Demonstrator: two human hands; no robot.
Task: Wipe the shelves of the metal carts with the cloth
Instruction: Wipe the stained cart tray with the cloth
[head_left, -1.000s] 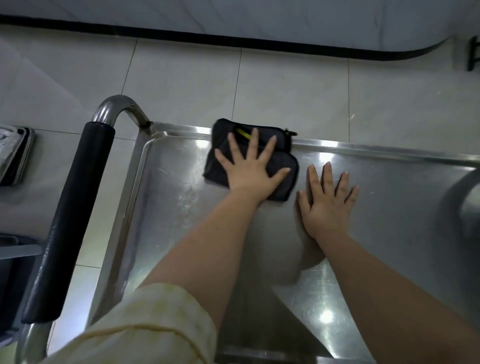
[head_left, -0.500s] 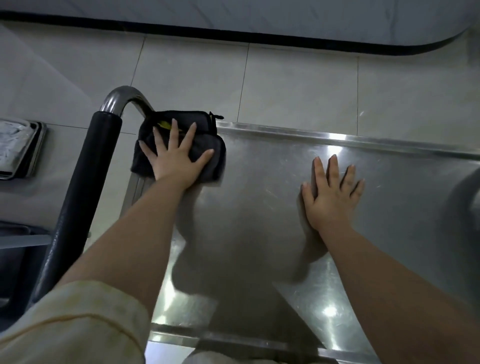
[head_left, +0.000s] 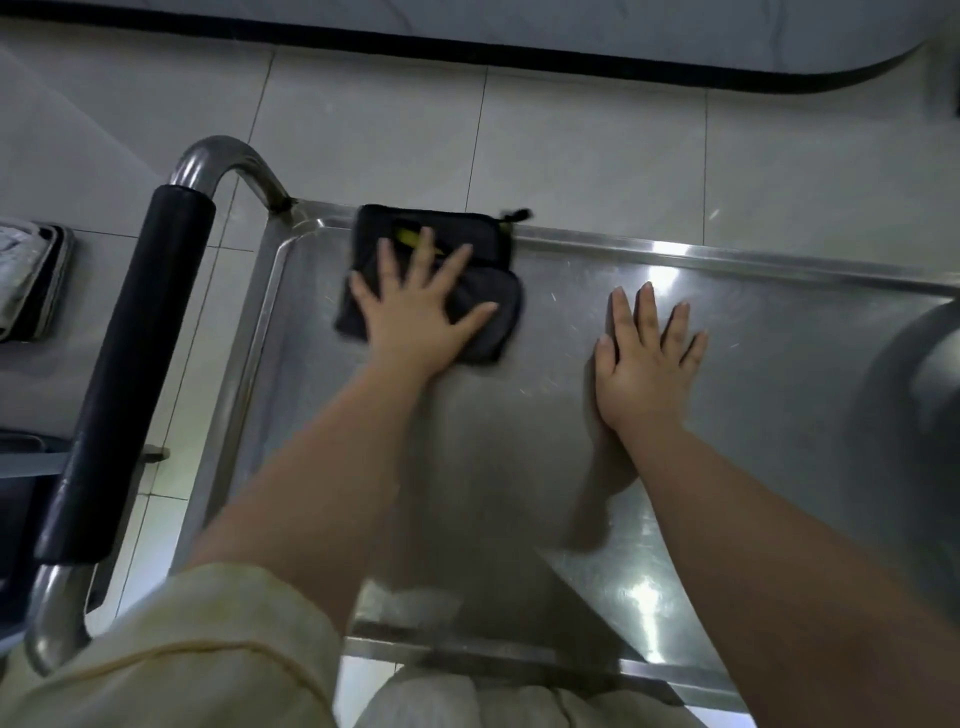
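Note:
A folded black cloth (head_left: 491, 299) with a small yellow mark lies on the steel top shelf (head_left: 779, 395) of the metal cart, near its far left corner. My left hand (head_left: 415, 312) presses flat on the cloth, fingers spread and straight. To the right of the cloth, my right hand (head_left: 647, 358) rests flat on the bare shelf with its fingers straight. The cloth's far edge touches the shelf's raised rim.
The cart's push handle (head_left: 119, 374), a steel tube with a black grip, runs along the left end. Pale floor tiles (head_left: 597, 145) lie beyond the cart. A metal tray (head_left: 39, 280) sits at the left edge. A dark baseboard (head_left: 467, 49) lines the far wall.
My left hand slid the cloth to the shelf's left end, then back right a little to the far left corner area. My right hand stayed flat in the same spot.

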